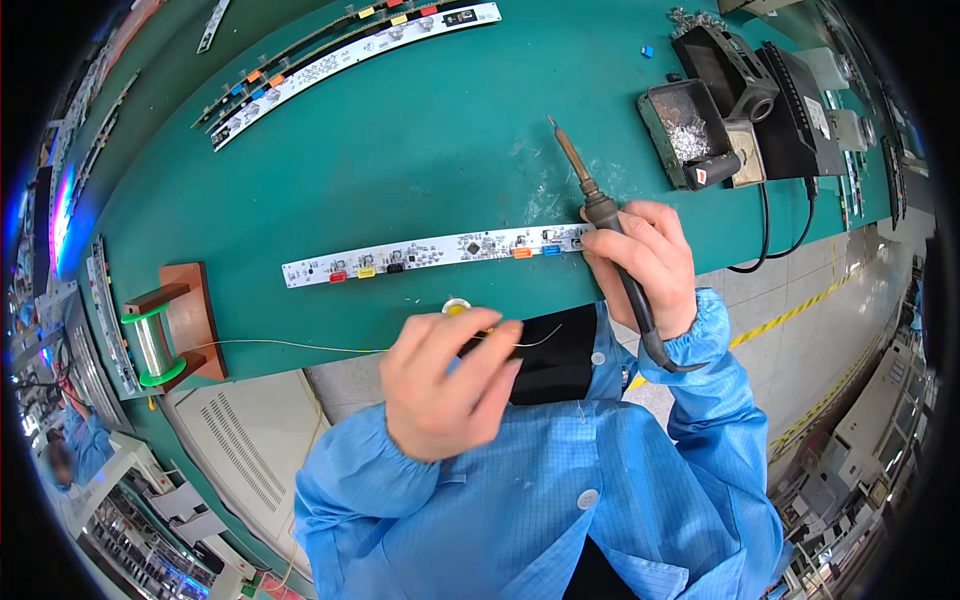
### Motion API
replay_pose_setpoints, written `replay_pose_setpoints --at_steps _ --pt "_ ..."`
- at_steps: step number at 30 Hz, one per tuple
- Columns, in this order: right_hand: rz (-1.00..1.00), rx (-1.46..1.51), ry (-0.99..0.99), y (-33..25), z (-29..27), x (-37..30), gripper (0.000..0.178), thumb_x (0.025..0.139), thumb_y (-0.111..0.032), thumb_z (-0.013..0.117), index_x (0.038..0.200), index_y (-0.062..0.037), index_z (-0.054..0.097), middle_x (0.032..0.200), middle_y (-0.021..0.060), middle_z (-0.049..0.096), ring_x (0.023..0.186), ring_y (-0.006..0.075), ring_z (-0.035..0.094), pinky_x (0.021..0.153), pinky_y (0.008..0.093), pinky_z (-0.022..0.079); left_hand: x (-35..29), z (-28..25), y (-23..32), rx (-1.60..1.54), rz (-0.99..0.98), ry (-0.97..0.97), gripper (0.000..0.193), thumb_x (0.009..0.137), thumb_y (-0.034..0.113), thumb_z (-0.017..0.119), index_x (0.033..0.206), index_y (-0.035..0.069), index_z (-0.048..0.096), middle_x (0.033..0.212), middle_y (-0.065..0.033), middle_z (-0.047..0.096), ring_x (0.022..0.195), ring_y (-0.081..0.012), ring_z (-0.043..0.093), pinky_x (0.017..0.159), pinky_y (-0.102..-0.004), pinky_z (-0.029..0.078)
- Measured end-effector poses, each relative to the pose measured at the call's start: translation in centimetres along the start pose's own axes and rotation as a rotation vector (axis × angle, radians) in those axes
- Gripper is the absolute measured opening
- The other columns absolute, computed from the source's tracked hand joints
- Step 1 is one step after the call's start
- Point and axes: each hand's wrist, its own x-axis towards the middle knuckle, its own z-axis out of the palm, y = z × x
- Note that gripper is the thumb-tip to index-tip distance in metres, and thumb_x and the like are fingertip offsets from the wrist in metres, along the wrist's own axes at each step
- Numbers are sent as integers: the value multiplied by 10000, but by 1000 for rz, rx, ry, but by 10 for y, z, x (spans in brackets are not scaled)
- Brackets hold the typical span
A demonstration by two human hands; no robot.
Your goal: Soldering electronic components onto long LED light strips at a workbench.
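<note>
My right hand (648, 262) is closed round the dark handle of a soldering iron (603, 208), whose tip points up and away over the green mat. Its fingers are at the right end of a long white circuit board (436, 252), which carries red, yellow, black, orange and blue connectors. Lower down, my left hand (450, 380) has its fingers curled round thin solder wire (290, 345). The wire's free end bends out to the right of the fingers. Just beyond those fingertips sits a small round white-and-yellow thing (457, 306), partly covered.
A green-ended solder spool (152, 346) hangs on a brown stand (203, 325) at left. More strip boards (350, 68) lie at the far side. A solder-dross tray (690, 130) and an iron holder (728, 75) stand at far right, with black cables (768, 235) over the edge.
</note>
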Motion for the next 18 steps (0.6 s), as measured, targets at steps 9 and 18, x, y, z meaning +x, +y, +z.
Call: replay_pose_setpoints --at_steps 9,18 --pt "94 208 102 -8 -7 -1 393 660 -16 762 1026 -36 621 1042 178 667 935 336 620 816 406 487 8 14 -14 -5 277 -4 237 618 5 715 851 -1 676 790 -63 573 640 -203 568 536 -324 450" --pt "250 838 81 -62 2 -11 366 824 102 624 1082 -107 466 1014 266 629 724 190 614 657 336 533 15 9 4 -239 122 45 271 583 -24 734 850 14 708 684 -58 609 513 -189 577 438 -291 420"
